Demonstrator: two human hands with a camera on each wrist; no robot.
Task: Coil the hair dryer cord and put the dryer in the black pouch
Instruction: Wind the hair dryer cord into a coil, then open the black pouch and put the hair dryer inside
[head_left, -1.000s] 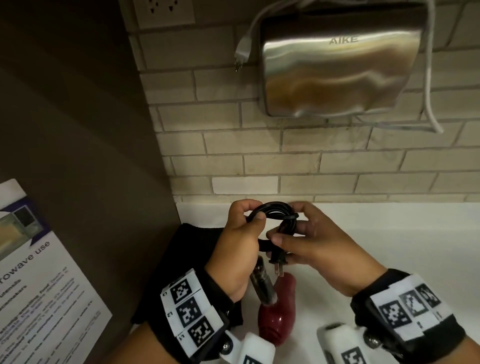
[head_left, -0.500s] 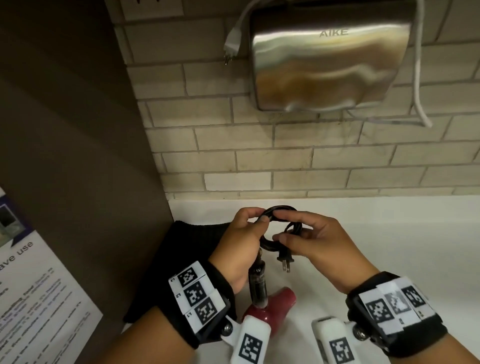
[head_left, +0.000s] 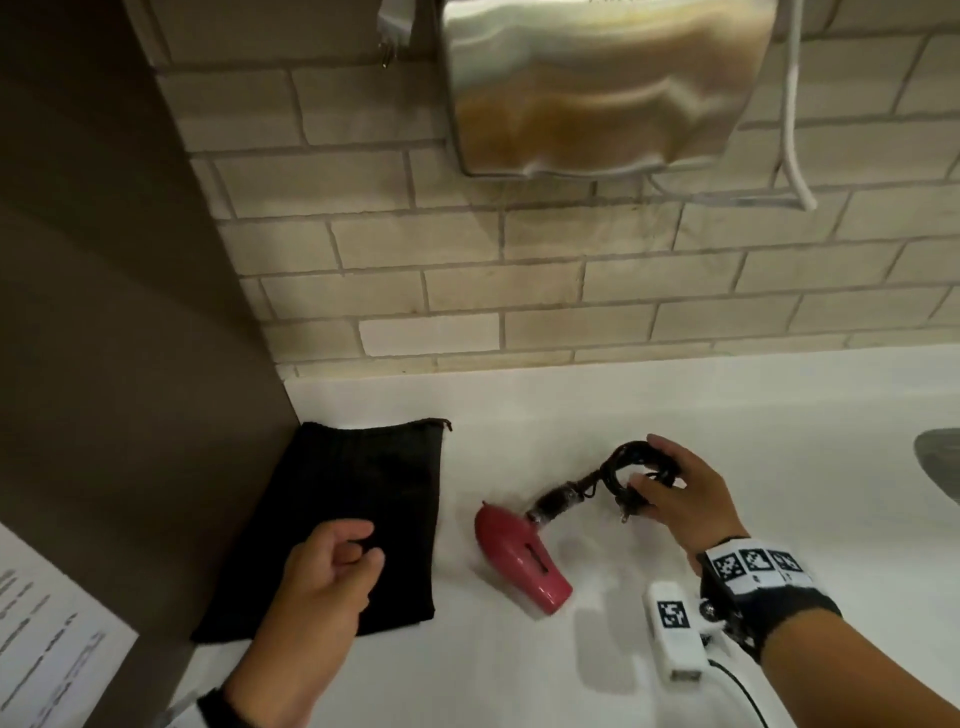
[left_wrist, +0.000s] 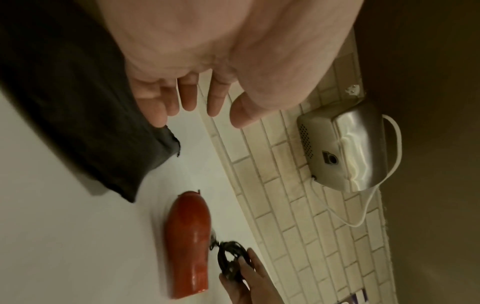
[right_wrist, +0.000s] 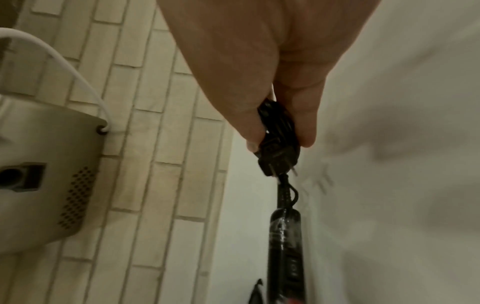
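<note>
The red hair dryer (head_left: 519, 558) lies on the white counter (head_left: 519, 665), its black handle (head_left: 553, 504) pointing back right. My right hand (head_left: 644, 480) pinches the coiled black cord (head_left: 621, 462) with the plug just above the counter; the right wrist view shows the coiled black cord (right_wrist: 279, 142) between thumb and fingers. The black pouch (head_left: 353, 514) lies flat at the left by the brown partition. My left hand (head_left: 358, 551) hovers over the pouch's near half, fingers loosely curled, holding nothing. In the left wrist view the left hand's fingers (left_wrist: 187, 96) hang relaxed above the black pouch (left_wrist: 85, 115) and the hair dryer (left_wrist: 188, 242).
A steel hand dryer (head_left: 597, 88) with a white cable hangs on the brick wall above. A brown partition (head_left: 119, 312) bounds the left side, with a printed notice (head_left: 41, 639) on it. A sink edge (head_left: 940, 462) shows at far right.
My left hand has let go of the cord and moved left over the pouch. My right hand has lowered the coil and dryer to the counter, further right.
</note>
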